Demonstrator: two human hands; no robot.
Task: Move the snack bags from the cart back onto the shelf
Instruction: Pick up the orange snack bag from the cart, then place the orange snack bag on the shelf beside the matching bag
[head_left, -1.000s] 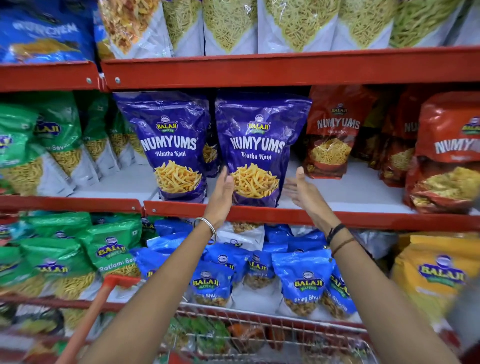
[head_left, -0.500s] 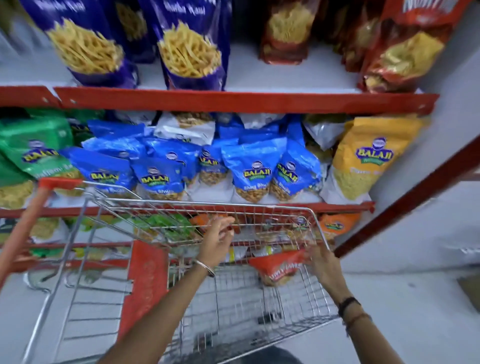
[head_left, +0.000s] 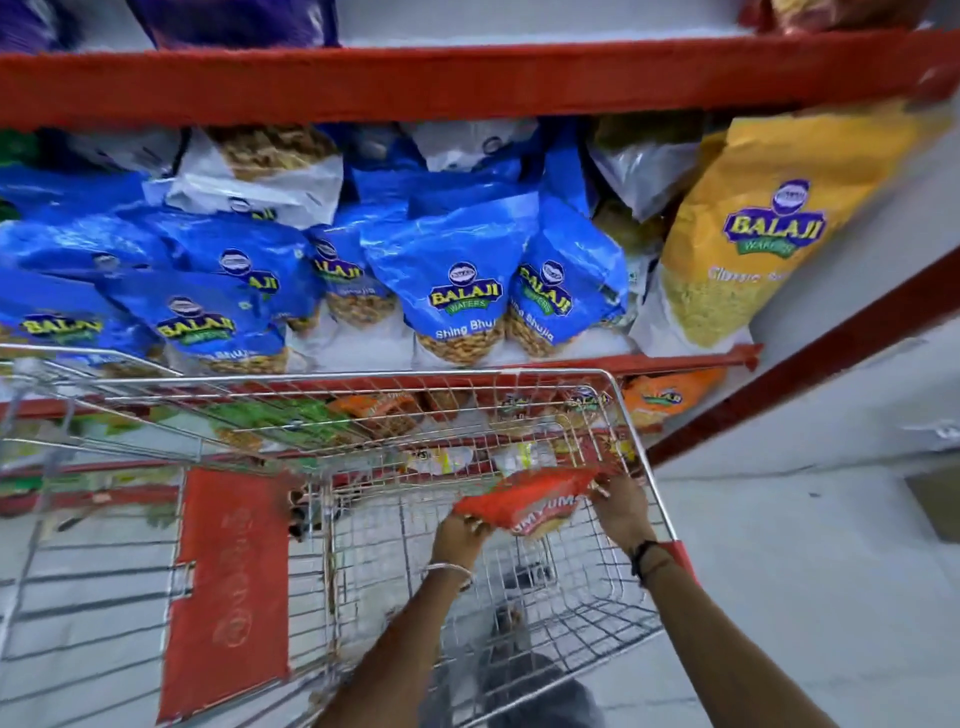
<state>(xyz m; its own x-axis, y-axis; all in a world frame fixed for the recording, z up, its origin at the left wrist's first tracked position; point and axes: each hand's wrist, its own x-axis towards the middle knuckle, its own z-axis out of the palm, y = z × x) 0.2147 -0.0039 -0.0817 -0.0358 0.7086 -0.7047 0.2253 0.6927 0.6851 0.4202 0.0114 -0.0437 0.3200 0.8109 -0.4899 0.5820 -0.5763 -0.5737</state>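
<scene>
The single head-worn camera is looking forward and steeply down from above the wire shopping cart (head_left: 524, 382), which is filling the lower frame close below. It is facing the red-edged shelf (head_left: 467, 83) of blue Balaji bags (head_left: 457, 291), near and tilted by the wide-angle lens, with grey floor (head_left: 810, 571) showing at right.

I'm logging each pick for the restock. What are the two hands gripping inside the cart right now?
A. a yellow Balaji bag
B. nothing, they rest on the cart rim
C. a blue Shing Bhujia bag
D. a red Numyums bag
D: the left hand and right hand hold the two ends of a red Numyums bag inside the wire cart; the blue bags sit on the shelf.
</scene>
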